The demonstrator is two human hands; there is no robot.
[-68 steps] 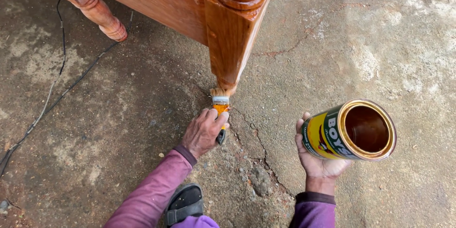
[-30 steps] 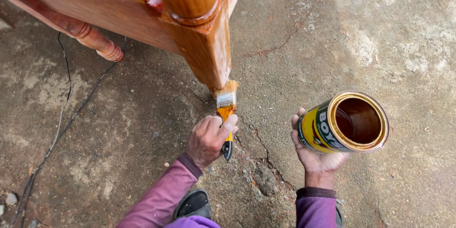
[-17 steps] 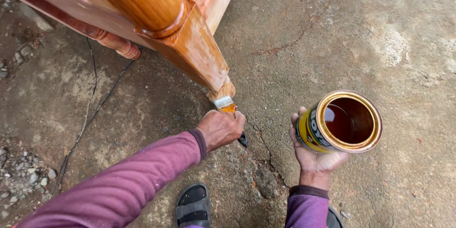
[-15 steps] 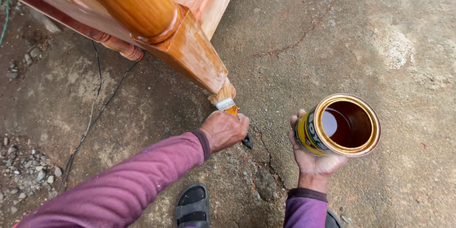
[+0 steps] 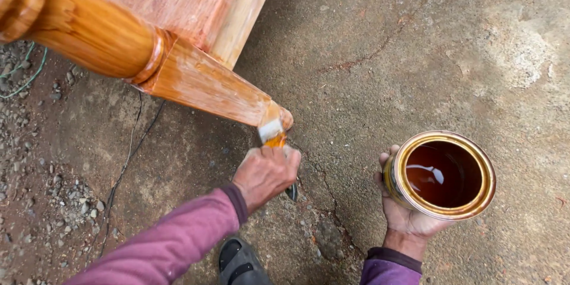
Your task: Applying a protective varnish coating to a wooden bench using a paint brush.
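Two hands varnish: left hand (image 5: 265, 173), fingers wrapped around a paintbrush (image 5: 274, 133), coats the wooden leg (image 5: 202, 83) tip; right hand (image 5: 407, 217) cups the open can (image 5: 442, 173). Reloading the brush likely follows.

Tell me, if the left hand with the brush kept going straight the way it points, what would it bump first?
Probably the wooden furniture leg. The left hand points its paintbrush up at the leg's lower end, and the bristles look already against it.
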